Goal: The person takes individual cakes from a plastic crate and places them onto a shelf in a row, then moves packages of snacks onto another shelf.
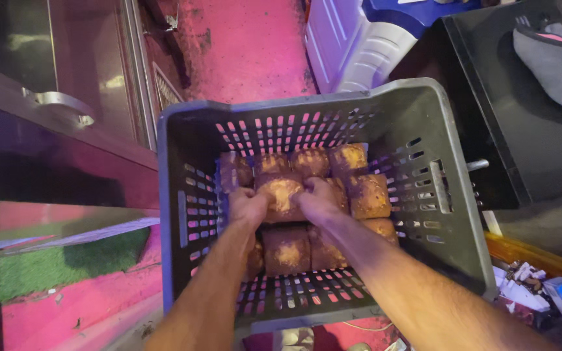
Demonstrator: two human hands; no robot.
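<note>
both arms reach down into a grey slotted crate (450, 214). left hand (247, 207) and right hand (318, 198) are clamped on opposite sides of one brown block (281, 194), which sits mid-crate on top of other brown blocks (285, 250) packed in rows. pink-lit floor (242, 45), green mat (60, 263) on the left, steel counter handle (60, 104), blue-white bin (365, 32) behind.

Loaves (359, 195) in crate (177, 195); both hands inside, flanking middle loaf (282, 195).
</note>
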